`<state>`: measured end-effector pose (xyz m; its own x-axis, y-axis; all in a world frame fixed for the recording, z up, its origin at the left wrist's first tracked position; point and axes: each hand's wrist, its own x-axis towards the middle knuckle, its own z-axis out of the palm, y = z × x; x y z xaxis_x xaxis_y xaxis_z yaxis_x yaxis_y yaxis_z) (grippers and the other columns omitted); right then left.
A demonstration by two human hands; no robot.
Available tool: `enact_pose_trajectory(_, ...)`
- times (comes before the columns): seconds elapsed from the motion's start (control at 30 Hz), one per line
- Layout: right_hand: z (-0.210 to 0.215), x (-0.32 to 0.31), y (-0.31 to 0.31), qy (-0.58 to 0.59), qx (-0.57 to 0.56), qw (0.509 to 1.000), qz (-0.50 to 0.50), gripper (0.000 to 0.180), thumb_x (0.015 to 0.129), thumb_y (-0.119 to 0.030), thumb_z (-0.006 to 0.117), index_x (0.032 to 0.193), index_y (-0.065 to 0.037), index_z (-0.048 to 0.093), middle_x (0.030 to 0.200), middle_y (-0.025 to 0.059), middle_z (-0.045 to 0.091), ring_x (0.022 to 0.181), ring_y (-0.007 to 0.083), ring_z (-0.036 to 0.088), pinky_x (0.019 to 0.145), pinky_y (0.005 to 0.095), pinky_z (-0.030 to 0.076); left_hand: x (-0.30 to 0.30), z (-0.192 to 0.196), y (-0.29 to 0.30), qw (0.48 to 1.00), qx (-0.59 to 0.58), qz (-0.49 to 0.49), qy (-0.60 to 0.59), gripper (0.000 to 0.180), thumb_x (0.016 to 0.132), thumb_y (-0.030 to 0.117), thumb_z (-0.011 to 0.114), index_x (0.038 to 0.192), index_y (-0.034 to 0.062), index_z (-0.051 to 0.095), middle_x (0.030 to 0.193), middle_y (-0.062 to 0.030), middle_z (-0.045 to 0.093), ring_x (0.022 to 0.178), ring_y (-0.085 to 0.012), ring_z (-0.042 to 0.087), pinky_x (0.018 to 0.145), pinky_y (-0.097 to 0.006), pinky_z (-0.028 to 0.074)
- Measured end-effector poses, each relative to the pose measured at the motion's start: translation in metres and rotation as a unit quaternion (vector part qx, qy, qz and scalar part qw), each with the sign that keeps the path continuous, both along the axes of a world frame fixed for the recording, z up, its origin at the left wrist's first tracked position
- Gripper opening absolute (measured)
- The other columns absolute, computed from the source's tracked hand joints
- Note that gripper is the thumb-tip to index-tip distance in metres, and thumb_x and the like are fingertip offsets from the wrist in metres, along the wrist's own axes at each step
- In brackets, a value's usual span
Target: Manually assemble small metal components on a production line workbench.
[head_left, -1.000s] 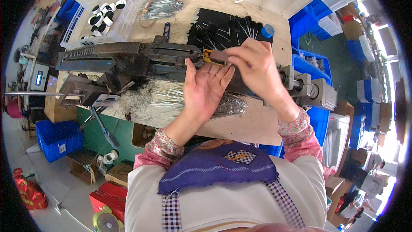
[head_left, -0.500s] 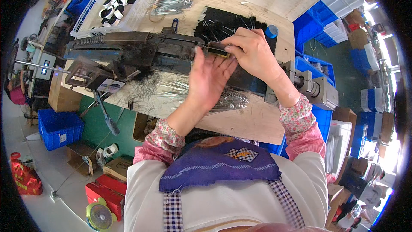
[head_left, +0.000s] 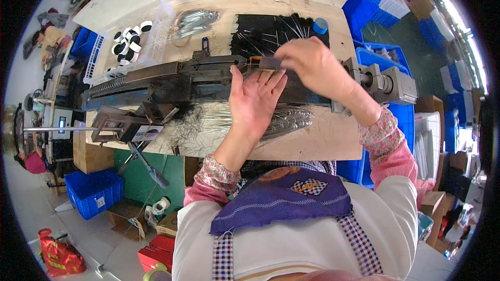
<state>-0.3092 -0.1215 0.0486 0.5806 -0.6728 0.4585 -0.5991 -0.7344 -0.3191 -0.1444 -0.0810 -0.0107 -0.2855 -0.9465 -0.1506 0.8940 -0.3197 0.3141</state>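
My right hand [head_left: 317, 67] has its fingers closed on a small dark rectangular block [head_left: 270, 63], slightly blurred, at the jaw end of a long dark metal machine [head_left: 208, 75]. Below the block, my left hand [head_left: 254, 101] lies palm up with its fingers stretched out and the thumb apart. Its fingertips reach up to the block's lower edge; whether they bear it I cannot tell. Bent silvery wires [head_left: 291, 124] lie on the bench just beside my left wrist. Behind the machine, thin wire pieces rest on a black bristly pad [head_left: 255, 34].
A clear plastic basket [head_left: 165, 21] with black-and-white rolls stands at the back left. Next to it lies another wire bundle [head_left: 195, 22]. A round blue lid [head_left: 320, 25] sits behind my right hand. A metal cylinder unit [head_left: 388, 83] juts out at the right. Loose black bristles [head_left: 182, 125] litter the bench [head_left: 333, 138].
My right hand has turned and blurred while keeping the dark block in its fingers. The left hand's palm has opened upward more. The whole view has shifted as the head moved.
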Motion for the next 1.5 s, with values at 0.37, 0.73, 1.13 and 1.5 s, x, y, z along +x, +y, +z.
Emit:
enact_pose_trajectory(0.37,0.006,0.000,0.024,-0.082,0.137,0.986,-0.049,0.038,0.086,-0.010,0.060,0.122,0.001,0.052,0.092,0.0158,0.051,0.083,0.0324,0.053,0.076,0.0383,0.046,0.006,-0.005,0.003,0.999,0.007,0.028,0.032,0.069,0.096,0.053,0.039,0.122,-0.0100,0.040,0.127,-0.0213,0.048,0.126,-0.0346,0.042,0.114,-0.046,0.026)
enact_pose_trajectory(0.73,-0.005,0.011,-0.005,-0.122,0.074,0.984,-0.103,0.010,0.075,-0.011,0.069,0.085,-0.007,0.070,0.072,0.0067,0.059,0.070,0.0244,0.058,0.070,0.0353,0.041,-0.003,0.001,0.011,0.999,0.010,0.046,-0.018,0.066,0.098,0.053,0.033,0.130,-0.0041,0.040,0.133,-0.0192,0.046,0.127,-0.0311,0.041,0.114,-0.043,0.027)
enact_pose_trajectory(1.13,-0.001,0.011,-0.025,0.011,0.055,0.998,-0.008,0.007,0.076,-0.011,0.064,0.081,-0.008,0.069,0.077,0.0065,0.062,0.077,0.0253,0.061,0.077,0.0373,0.041,0.004,0.001,0.008,0.999,-0.029,0.016,-0.042,0.067,0.098,0.054,0.031,0.132,-0.0023,0.038,0.133,-0.0146,0.045,0.128,-0.0254,0.041,0.112,-0.039,0.028)
enact_pose_trajectory(1.5,0.006,-0.018,-0.032,-0.110,0.177,0.977,-0.045,0.013,0.078,-0.006,0.065,0.090,0.000,0.064,0.080,0.0129,0.061,0.074,0.0246,0.061,0.068,0.0329,0.048,0.003,-0.007,0.004,0.995,-0.037,0.012,-0.097,0.068,0.097,0.056,0.026,0.129,-0.0024,0.042,0.135,-0.0171,0.046,0.131,-0.0323,0.038,0.113,-0.044,0.021)
